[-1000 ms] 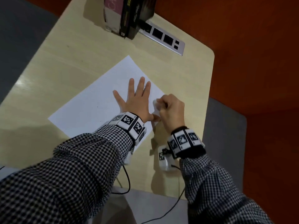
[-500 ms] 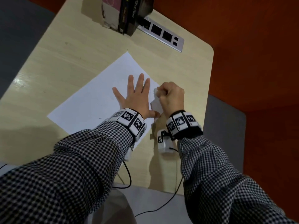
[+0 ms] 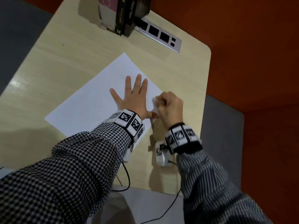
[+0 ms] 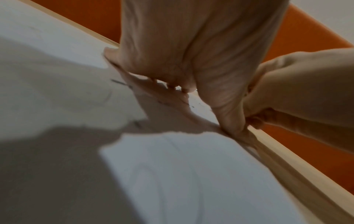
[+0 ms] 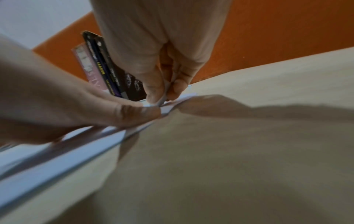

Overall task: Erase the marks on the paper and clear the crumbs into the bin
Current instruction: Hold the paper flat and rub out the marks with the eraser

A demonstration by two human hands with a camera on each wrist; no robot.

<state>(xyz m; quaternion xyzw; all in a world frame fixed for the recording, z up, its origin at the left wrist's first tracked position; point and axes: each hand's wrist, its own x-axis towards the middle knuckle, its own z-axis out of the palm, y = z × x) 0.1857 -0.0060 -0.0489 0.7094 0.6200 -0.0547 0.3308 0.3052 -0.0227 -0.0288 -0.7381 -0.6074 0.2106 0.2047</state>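
A white sheet of paper [image 3: 98, 101] lies turned diagonally on a pale wooden table [image 3: 53, 62], its long axis running from the near left toward the far right, with bare tabletop to the left and the right corner close to the table's right edge. The left hand [image 3: 134, 99] presses flat on the paper with straight, spread fingers. Just beside it, at the paper's right edge, the right hand [image 3: 169, 107] is curled around a white eraser [image 3: 154, 105]; books [image 3: 123, 12] and a power strip [image 3: 160, 36] sit along the far edge.
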